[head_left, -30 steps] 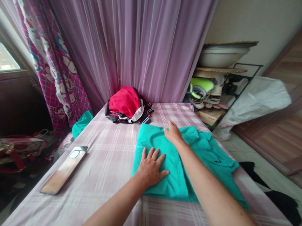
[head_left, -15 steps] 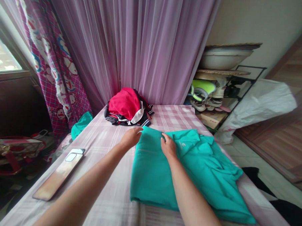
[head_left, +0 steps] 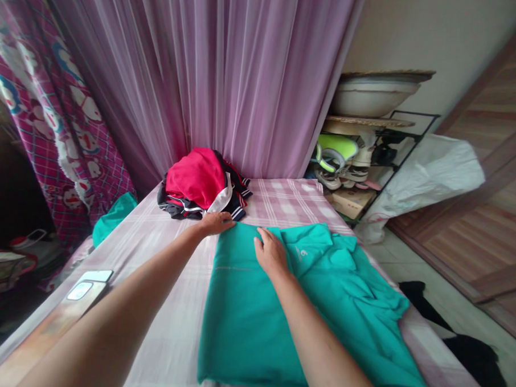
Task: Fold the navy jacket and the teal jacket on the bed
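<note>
A teal T-shirt [head_left: 244, 318] lies partly folded on the bed-like surface before me, its left side smooth and straight-edged. Small white print shows near its collar, and the right part is wrinkled. At the far left corner of the cloth, my left hand [head_left: 218, 222] has its fingers closed on the edge. My right hand [head_left: 272, 254] rests on the folded layer close to the far edge, fingers extended and a little apart. Just beyond my left hand is a heap of red and black clothes [head_left: 196, 179] with white stripes.
A checked sheet [head_left: 283, 200] covers the surface. The phone [head_left: 80, 291] lies at left, partly behind my left forearm. Another teal cloth [head_left: 114, 218] hangs by the left edge. Purple curtains [head_left: 254, 90] close off the back. At right stand a shoe rack [head_left: 353, 169] and a white plastic bag [head_left: 434, 167].
The view has shifted, so the phone, heap and shirt sit further left in it. Both hands stay at the shirt's far edge, and the shirt keeps nearly the same shape.
</note>
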Tool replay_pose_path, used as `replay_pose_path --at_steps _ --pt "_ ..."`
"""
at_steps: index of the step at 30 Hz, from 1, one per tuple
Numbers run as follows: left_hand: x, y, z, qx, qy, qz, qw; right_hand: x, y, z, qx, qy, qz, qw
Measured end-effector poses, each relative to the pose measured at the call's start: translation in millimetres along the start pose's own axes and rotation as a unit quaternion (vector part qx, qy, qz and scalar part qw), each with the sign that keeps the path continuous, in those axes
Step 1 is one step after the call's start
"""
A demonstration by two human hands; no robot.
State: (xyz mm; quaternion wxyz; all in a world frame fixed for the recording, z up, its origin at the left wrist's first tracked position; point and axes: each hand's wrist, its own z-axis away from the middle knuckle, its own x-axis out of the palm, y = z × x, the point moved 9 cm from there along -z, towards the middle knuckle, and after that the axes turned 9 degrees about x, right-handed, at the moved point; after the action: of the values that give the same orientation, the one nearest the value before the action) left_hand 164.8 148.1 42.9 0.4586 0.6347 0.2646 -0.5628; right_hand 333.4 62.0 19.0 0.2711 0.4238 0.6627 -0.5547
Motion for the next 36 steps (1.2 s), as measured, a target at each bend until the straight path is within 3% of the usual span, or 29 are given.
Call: replay_pose_path --at_steps 4,8,12,15,18,21,26,32,36 --pt "17.5 -24.3 13.4 -0.044 0.005 -0.022 0.999 11.3 -9.4 1.0 -0.008 -0.047 0.061 0.997" --pt "20.1 -26.9 16.6 -0.065 0.016 -0.031 0.997 14.4 -11.0 5.3 -0.005 -0.059 0.09 0.994" --pt "6.8 -6.8 30.4 -0.071 0.077 -0.049 0.993 14.2 -10.8 7.8 0.0 -0.051 0.105 0.993" --pt "7.9 25.5 51.7 -0.007 0.146 -0.069 0.987 16.1 -11.3 9.1 -0.001 -0.045 0.11 0.993" --pt "38.4 46.4 65.9 0.037 0.101 -0.072 0.992 16.9 -12.2 8.9 0.0 -0.042 0.119 0.992" --pt "66.7 44.3 70.4 0.006 0.024 -0.068 0.997 12.9 -13.8 7.6 0.011 -0.047 0.131 0.99" --pt "68.8 43.5 69.3 0.002 0.016 -0.06 0.998 3.9 -19.9 23.1 0.017 -0.08 0.133 0.988" --pt "64.5 44.0 68.7 0.01 0.054 -0.017 0.998 -1.3 -17.2 70.8 0.013 -0.071 0.139 0.988" --pt "60.9 28.2 84.4 -0.025 0.173 0.131 0.976 -3.3 -14.5 79.0 0.014 -0.071 0.139 0.988"
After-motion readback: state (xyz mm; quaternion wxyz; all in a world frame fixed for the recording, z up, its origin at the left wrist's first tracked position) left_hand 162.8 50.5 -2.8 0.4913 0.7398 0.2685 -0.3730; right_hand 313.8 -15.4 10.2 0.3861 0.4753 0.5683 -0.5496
